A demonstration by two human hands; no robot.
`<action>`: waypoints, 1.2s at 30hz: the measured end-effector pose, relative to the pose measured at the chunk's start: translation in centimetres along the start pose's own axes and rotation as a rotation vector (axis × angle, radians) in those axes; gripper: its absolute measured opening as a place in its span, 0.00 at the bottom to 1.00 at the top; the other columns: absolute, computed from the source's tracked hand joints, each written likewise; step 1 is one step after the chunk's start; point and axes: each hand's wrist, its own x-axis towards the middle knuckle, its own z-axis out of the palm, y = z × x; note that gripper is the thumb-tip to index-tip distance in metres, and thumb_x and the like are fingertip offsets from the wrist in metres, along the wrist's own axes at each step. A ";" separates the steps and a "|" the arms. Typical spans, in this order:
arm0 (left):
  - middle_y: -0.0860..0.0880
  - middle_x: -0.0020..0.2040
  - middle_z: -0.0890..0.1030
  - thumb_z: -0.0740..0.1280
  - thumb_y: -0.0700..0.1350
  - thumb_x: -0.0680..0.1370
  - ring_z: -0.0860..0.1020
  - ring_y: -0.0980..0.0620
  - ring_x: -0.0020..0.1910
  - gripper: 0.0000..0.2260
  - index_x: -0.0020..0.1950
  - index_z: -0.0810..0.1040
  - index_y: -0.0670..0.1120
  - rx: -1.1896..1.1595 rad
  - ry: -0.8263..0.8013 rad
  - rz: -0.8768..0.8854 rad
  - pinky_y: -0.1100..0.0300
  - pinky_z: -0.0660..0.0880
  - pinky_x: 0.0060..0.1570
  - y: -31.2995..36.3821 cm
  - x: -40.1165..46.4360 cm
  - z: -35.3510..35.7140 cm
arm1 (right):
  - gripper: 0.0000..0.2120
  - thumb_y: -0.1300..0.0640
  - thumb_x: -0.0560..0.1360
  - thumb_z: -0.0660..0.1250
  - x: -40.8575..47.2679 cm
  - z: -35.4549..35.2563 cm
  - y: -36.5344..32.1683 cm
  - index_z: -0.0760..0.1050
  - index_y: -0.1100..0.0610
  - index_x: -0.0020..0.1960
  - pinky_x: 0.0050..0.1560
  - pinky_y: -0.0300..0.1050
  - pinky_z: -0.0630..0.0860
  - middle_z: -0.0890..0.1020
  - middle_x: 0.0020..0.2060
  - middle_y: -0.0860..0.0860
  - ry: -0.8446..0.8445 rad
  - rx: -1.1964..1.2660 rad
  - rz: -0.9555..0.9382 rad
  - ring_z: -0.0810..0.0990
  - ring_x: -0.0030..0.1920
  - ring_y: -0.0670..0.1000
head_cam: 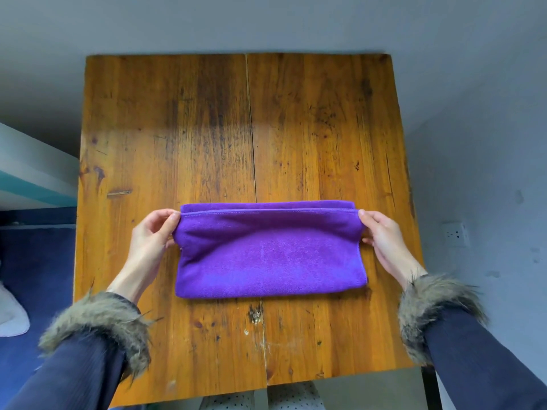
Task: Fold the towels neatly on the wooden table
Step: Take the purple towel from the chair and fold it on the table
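At centre frame, on the wooden counter [296,113], our purple towel [266,255] lay folded over once — left hand [154,235] and right hand [381,238] each pinched an upper corner, aligning edges; further folds likely remained.

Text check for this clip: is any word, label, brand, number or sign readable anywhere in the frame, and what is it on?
No readable text anywhere in this frame.
Purple towel: no tag or label showing.
Wooden table: only grain, stains and scratches.
Wall socket: no marking legible.
Dotted fabric at the bottom edge: a pattern, not lettering.
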 end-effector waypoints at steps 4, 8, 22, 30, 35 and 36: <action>0.51 0.39 0.76 0.64 0.41 0.78 0.72 0.58 0.34 0.06 0.42 0.76 0.50 0.108 0.060 0.032 0.72 0.70 0.27 0.0 1.7 0.9 | 0.09 0.54 0.79 0.60 0.9 0.6 -0.4 0.77 0.55 0.44 0.37 0.35 0.69 0.80 0.40 0.48 0.056 -0.041 -0.040 0.75 0.39 0.44; 0.50 0.37 0.76 0.67 0.43 0.77 0.72 0.57 0.32 0.04 0.50 0.76 0.45 0.185 0.136 0.015 0.71 0.70 0.25 -0.1 3.3 1.6 | 0.11 0.52 0.79 0.60 2.2 1.4 -1.2 0.77 0.57 0.48 0.39 0.37 0.69 0.81 0.42 0.49 0.084 -0.097 -0.038 0.77 0.41 0.44; 0.47 0.35 0.79 0.69 0.45 0.75 0.74 0.50 0.35 0.06 0.40 0.80 0.45 0.460 -0.011 -0.192 0.66 0.68 0.38 -5.9 -6.6 -2.6 | 0.10 0.59 0.77 0.63 -5.9 -2.1 2.7 0.78 0.65 0.50 0.29 0.26 0.65 0.78 0.39 0.55 -0.206 -0.346 0.178 0.72 0.37 0.49; 0.45 0.37 0.79 0.67 0.47 0.76 0.77 0.46 0.41 0.08 0.45 0.80 0.42 0.636 0.071 -0.140 0.58 0.65 0.41 -6.0 -6.4 -2.3 | 0.05 0.63 0.75 0.67 -6.0 -2.1 4.1 0.77 0.66 0.45 0.28 0.27 0.65 0.75 0.36 0.55 -0.142 -0.338 0.184 0.69 0.33 0.47; 0.40 0.53 0.77 0.65 0.41 0.76 0.74 0.39 0.55 0.11 0.57 0.74 0.41 0.794 0.239 0.116 0.46 0.69 0.55 -6.6 -7.3 -1.5 | 0.10 0.57 0.74 0.67 -6.6 -0.6 5.5 0.76 0.62 0.53 0.46 0.41 0.69 0.79 0.42 0.54 0.220 -0.467 -0.020 0.77 0.47 0.55; 0.39 0.57 0.75 0.64 0.41 0.76 0.72 0.38 0.58 0.13 0.60 0.72 0.41 0.884 0.273 0.229 0.44 0.68 0.56 -6.5 -7.6 -0.7 | 0.12 0.55 0.75 0.65 -6.9 0.1 5.6 0.76 0.61 0.54 0.51 0.42 0.67 0.79 0.46 0.55 0.334 -0.547 -0.162 0.76 0.50 0.57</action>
